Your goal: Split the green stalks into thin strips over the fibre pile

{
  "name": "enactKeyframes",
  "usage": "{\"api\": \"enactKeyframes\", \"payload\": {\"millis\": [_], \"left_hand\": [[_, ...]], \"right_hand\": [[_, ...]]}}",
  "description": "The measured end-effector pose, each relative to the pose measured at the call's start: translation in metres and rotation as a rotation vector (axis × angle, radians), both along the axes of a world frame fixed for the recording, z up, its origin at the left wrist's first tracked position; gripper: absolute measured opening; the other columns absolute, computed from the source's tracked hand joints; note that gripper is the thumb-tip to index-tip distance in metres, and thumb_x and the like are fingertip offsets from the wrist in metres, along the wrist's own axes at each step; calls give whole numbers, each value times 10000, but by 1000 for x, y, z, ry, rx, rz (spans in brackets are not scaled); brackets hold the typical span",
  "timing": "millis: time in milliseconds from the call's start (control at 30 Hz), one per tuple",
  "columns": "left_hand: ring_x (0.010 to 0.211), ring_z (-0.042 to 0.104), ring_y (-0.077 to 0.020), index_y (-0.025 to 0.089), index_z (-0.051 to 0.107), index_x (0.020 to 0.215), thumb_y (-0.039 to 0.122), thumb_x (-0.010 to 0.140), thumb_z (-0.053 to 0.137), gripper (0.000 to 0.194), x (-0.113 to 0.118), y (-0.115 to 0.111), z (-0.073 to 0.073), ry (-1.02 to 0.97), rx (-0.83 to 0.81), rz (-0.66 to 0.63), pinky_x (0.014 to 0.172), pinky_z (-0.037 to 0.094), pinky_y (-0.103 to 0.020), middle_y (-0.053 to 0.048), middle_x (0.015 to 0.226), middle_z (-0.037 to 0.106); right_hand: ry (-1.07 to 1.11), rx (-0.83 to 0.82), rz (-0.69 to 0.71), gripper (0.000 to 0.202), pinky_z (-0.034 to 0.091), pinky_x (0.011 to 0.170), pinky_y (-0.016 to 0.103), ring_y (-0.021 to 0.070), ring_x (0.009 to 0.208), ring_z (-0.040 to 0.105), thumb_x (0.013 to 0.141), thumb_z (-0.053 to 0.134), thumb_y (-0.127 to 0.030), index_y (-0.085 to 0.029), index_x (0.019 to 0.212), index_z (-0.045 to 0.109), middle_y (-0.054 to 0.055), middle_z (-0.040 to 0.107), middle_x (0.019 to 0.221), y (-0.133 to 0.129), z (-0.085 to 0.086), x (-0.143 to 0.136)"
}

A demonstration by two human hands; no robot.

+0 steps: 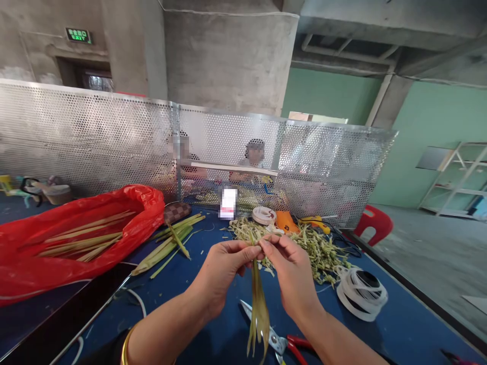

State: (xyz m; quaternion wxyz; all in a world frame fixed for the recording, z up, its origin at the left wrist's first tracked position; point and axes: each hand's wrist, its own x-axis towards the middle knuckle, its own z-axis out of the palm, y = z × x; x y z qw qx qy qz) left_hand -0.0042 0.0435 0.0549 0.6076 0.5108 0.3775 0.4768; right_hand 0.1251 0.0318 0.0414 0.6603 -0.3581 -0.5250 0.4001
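Centre: leaf (258, 296) pinched at top by left hand (223, 266) and right hand (292, 267); lower end hangs split, seemingly unbound. Centre-left: spare leaves (163, 249) lie unheld, apparently unworked.

Blue table (411, 324), far edge: perforated silver metal screen (220, 132) blocking! | Right edge: white coiled ribbon (353, 304) obstructing | Passing room: ribbon to right forearm (331, 334)

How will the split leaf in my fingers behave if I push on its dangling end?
The split leaf likely bends easily, since its thin strips hang down. It's probably light, as fingertips seem to hold it, and may tear where already split.
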Motion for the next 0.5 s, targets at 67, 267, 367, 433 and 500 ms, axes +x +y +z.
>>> {"api": "enactKeyframes", "payload": {"millis": [67,267,367,433,500], "left_hand": [[533,376,-83,153,723,646,326,658,724,173,0,1,0,18,17,24,517,287,-225,-13,621,594],[587,439,-117,170,699,568,304,657,718,162,0,-1,3,63,57,87,590,328,-248,-19,599,622],[602,464,-132,173,695,547,293,650,717,159,1,-4,3,112,65,74,625,340,-263,-25,586,624],[592,461,-135,175,690,529,296,645,715,170,2,-5,2,143,72,66,630,339,-272,-24,568,615],[584,455,-133,173,686,518,304,646,712,184,3,-5,1,157,73,53,629,337,-274,-22,561,610]], "right_hand": [[-19,9,-2,116,458,675,274,138,676,556,808,611,-259,-188,717,618,-11,588,693,0,-1,0],[-57,-19,-86,89,458,636,262,142,681,563,769,636,-283,-197,785,655,4,628,743,-2,6,1],[-139,-45,-118,127,443,592,248,137,666,551,750,659,-320,-206,803,676,2,640,753,-2,10,5],[-204,-66,-114,119,429,570,248,133,629,536,740,666,-315,-197,745,679,-5,629,689,-2,12,6],[-224,-90,-105,130,417,557,249,125,590,517,739,662,-306,-188,686,664,-16,599,618,-2,13,7]]}}
